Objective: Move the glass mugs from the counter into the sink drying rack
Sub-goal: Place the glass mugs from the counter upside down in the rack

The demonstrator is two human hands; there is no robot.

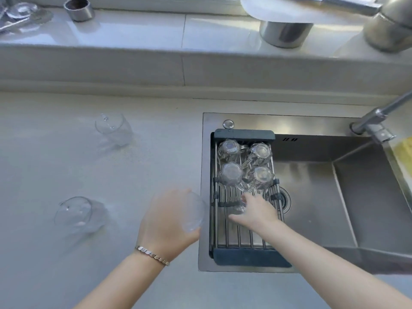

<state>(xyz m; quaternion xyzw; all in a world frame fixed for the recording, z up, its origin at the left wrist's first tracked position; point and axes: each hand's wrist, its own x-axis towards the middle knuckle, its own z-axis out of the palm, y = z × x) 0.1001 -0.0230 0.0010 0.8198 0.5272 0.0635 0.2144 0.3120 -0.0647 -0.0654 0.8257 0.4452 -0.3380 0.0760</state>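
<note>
Several clear glass mugs [230, 175] stand upside down at the far end of the dark-framed drying rack [249, 256], which spans the left part of the sink. My right hand [256, 211] is over the rack's middle, fingers around another glass mug [239, 207] that is partly hidden. My left hand [166, 218], wearing a bracelet, holds a glass mug [194, 216] just left of the rack, above the counter edge. Two more glass mugs remain on the counter: one far left [113, 129], one nearer [78, 214].
The steel sink [334, 197] lies to the right of the rack, with a faucet [376, 121] at its back right. A yellow sponge [403, 150] sits at the sink's right rim. Metal pots [285, 33] and a cup [79, 10] stand on the raised ledge behind.
</note>
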